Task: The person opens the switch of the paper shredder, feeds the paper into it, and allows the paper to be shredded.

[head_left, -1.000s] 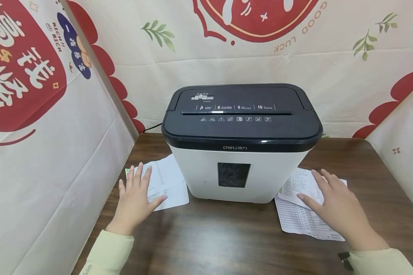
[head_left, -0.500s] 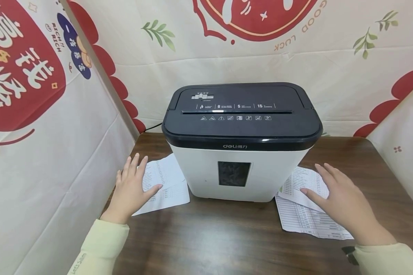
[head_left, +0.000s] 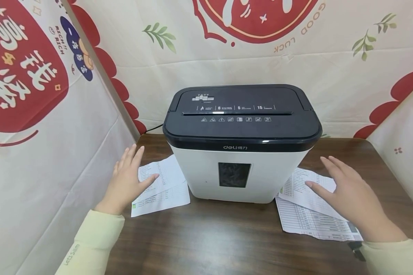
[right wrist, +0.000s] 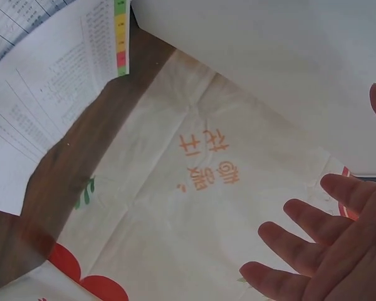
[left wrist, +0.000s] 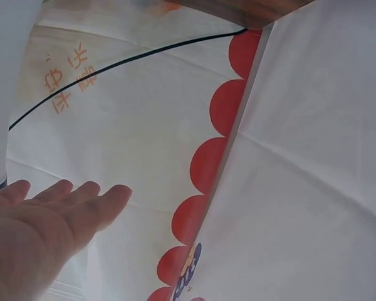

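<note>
A paper shredder [head_left: 199, 168] with a black top and white bin stands in the middle of the table in the head view. To its left lie printed sheets [head_left: 170, 196], partly covered by my left hand [head_left: 124, 183], which holds nothing and has its fingers spread. More printed papers [head_left: 304, 219] lie overlapped on the right side. My right hand [head_left: 352, 196] is over their outer part, fingers extended and thumb apart, gripping nothing. In the right wrist view a sheet [right wrist: 56, 88] shows a coloured strip along its edge.
The brown wooden table [head_left: 206, 236] carries everything. Printed cloth [head_left: 261, 68] hangs behind the shredder, with more cloth along both sides. A black cord [left wrist: 138, 56] runs from behind the shredder toward the left.
Both hands have moved outward, the left one to the left and the right one to the right, uncovering more of the papers. The shredder stays in place.
</note>
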